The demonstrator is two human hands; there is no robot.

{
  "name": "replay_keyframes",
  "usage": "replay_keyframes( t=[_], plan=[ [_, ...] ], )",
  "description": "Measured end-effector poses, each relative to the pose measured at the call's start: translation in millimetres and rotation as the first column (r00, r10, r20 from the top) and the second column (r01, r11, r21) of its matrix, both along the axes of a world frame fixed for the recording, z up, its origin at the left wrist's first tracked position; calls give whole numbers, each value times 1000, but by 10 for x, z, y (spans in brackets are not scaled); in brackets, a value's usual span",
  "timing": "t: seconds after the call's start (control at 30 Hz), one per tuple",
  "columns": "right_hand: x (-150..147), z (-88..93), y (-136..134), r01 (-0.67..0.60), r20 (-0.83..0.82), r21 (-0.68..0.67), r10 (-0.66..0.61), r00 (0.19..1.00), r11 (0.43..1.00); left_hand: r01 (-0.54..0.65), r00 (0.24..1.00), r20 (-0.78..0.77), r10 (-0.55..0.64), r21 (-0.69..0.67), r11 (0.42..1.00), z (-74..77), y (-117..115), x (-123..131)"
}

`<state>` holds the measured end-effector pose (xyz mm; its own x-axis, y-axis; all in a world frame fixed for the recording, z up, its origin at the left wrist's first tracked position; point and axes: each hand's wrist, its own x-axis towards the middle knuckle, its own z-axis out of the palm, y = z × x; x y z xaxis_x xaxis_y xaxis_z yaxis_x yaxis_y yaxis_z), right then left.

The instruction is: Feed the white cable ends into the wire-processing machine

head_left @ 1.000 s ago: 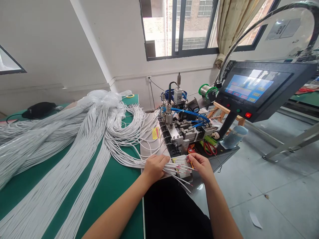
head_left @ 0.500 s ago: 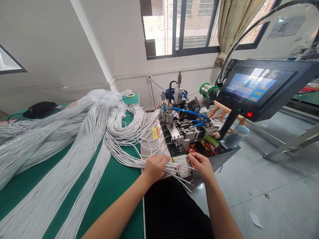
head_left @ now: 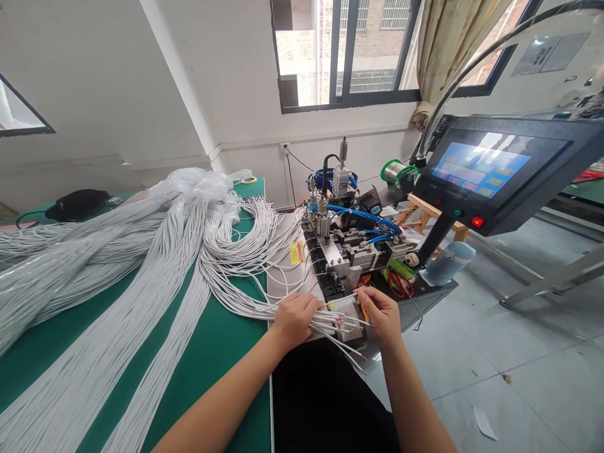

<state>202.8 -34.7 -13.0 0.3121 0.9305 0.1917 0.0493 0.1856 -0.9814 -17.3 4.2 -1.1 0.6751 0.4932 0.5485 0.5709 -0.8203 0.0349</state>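
Note:
My left hand (head_left: 293, 318) grips a bunch of thin white cables (head_left: 245, 302) near their stripped ends, which fan out to the right over a small white fixture (head_left: 348, 313). My right hand (head_left: 381, 313) pinches a single white cable end (head_left: 340, 300) lifted slightly above the fanned ends. Both hands sit at the front edge of the bench, just below a small metal machine (head_left: 352, 248) with blue air hoses.
Large bundles of white cable (head_left: 108, 264) cover the green bench mat (head_left: 221, 352). A touchscreen control panel (head_left: 486, 171) stands on an arm at the right. Red-handled scissors (head_left: 400, 283) lie beside the machine. A solder spool (head_left: 394, 170) sits behind it.
My right hand has lifted one cable end up from the fanned bunch toward the machine. My left hand stays closed on the bunch.

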Motion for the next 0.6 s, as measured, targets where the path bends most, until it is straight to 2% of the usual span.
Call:
replay_keyframes(
  t=[0.13,0.23,0.37,0.47,0.6],
  plan=[
    [69,38,76,-52,59,-41,54,997,998,-33,999,13,32,9,999,7,-13,7],
    [152,91,132,-97,260,-35,103,960,995,-44,999,10,44,2,999,12,-21,10],
    [222,164,174,-140,508,28,107,854,990,-42,999,13,42,1,999,6,-15,10],
    [215,185,176,-126,489,50,86,868,991,-25,999,23,25,3,1000,-6,-5,8],
    [147,104,185,-105,227,29,96,969,994,40,999,4,-40,-9,999,-8,0,7]
  ],
)
